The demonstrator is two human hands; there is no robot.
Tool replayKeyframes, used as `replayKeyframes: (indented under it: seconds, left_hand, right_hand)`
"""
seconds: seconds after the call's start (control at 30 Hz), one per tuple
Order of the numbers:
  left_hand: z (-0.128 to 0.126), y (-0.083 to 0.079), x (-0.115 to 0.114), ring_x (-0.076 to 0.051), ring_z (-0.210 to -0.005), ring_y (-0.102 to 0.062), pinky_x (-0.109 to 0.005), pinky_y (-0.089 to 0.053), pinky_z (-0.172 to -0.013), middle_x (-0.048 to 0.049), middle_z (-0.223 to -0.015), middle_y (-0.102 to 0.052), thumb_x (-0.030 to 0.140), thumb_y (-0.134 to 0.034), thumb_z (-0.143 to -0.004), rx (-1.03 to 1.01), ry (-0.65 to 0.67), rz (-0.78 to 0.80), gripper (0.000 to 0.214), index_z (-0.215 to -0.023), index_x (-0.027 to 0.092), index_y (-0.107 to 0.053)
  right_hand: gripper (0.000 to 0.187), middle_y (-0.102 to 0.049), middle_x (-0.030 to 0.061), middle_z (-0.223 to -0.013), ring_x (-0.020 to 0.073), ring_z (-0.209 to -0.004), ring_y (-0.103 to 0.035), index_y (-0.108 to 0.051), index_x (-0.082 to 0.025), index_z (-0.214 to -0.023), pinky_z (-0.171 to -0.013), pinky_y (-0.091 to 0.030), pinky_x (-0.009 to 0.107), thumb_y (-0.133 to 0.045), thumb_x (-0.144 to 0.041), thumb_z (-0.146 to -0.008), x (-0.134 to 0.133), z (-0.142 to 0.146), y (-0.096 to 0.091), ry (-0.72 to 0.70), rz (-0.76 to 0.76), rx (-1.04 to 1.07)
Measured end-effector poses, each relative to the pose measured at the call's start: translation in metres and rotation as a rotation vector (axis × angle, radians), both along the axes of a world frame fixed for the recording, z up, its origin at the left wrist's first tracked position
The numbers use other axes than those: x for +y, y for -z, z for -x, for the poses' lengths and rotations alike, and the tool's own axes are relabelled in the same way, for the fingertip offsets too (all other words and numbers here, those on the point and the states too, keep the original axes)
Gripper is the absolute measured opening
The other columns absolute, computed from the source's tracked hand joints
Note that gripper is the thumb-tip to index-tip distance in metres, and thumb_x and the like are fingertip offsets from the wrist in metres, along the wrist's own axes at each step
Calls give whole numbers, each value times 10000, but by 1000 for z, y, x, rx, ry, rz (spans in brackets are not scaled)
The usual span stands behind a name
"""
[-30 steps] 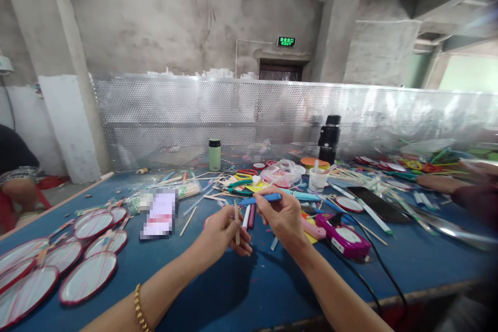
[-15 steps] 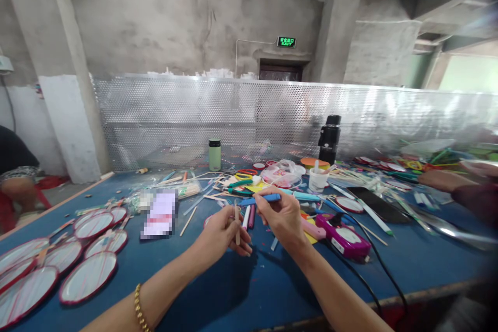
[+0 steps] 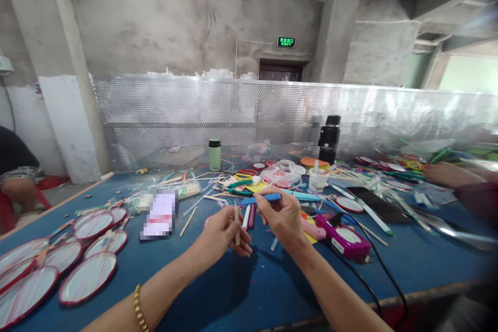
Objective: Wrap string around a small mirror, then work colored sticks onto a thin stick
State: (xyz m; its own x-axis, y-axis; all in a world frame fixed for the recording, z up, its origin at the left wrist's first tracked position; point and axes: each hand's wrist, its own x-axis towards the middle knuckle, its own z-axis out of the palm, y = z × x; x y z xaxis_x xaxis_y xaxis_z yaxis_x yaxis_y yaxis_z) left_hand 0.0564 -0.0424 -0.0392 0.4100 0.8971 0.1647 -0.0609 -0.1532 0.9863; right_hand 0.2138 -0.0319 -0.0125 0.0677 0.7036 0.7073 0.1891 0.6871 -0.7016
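My left hand [image 3: 229, 231] is closed, pinching a small flat wooden stick [image 3: 237, 224] upright between thumb and fingers. In my right hand [image 3: 280, 216] a blue pen-shaped stick [image 3: 268, 197] is gripped between thumb and fingertips, its free end pointing left, above the wooden stick. The two hands are close together but apart. A white stick [image 3: 246, 216] and a dark purple stick [image 3: 251, 217] lie on the table between them. Just right of my right hand are a pink tool's handle [image 3: 313, 229] and a purple device [image 3: 342, 237] with black cables.
Several red-rimmed discs [image 3: 88, 276] cover the left of the blue table [image 3: 210, 295]. Behind my hands are green-handled pliers [image 3: 239, 183], a white cup [image 3: 318, 180], a green bottle [image 3: 214, 155] and a black flask [image 3: 330, 140]. A co-worker's hand [image 3: 441, 174] is at far right.
My hands and what they hold look almost unchanged. At the far right, the co-worker's hand has shifted slightly.
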Motion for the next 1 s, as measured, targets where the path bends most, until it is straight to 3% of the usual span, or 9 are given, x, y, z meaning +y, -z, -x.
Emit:
replayKeyframes:
  seconds: [1.0]
  left_hand:
    - [-1,0,-1,-192,-581,-687,-312,-552,-542,-30,-702,-663,475,-542,-789,7,5,8,320,-843,200,-386]
  right_hand:
    - [183,-525,-48,-509,68,-353,-453,-609,-165,-742,-338,-362,182,-632,-335,-808,0,0,0,-5,-6,13]
